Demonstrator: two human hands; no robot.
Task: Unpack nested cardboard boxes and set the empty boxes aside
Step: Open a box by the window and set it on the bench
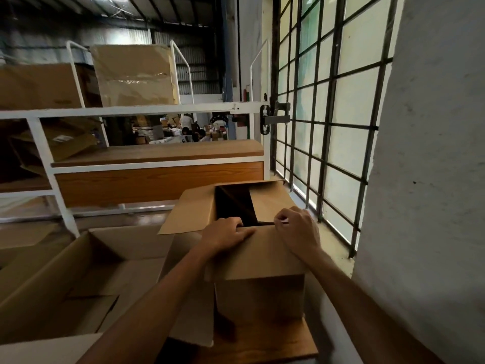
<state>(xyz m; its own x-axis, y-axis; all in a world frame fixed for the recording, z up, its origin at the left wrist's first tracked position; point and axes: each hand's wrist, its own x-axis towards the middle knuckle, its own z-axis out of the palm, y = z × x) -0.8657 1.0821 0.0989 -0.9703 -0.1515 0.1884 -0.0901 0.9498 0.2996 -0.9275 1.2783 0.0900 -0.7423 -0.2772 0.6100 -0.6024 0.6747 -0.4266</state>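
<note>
Warehouse: box (259, 298) interior dark; left hand (225, 232) flat on flap (262, 250); right hand (296, 229) curled, grip unclear.

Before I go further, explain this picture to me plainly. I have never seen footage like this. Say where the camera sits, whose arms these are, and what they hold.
There is only one picture, taken by a wide-angle camera worn on a person's head and looking forward and down. There is no machine, and the two bare arms belong to the wearer.

A brown cardboard box stands open on a wooden-topped surface. The left hand lies on the box's near flap, fingers stretched along its edge. The right hand has its fingers curled and grips that same flap edge. The inside of the box is too dark to see.

To the left is a larger open cardboard box. Behind it stands a white metal rack holding more cartons, and a barred window is on the right.
</note>
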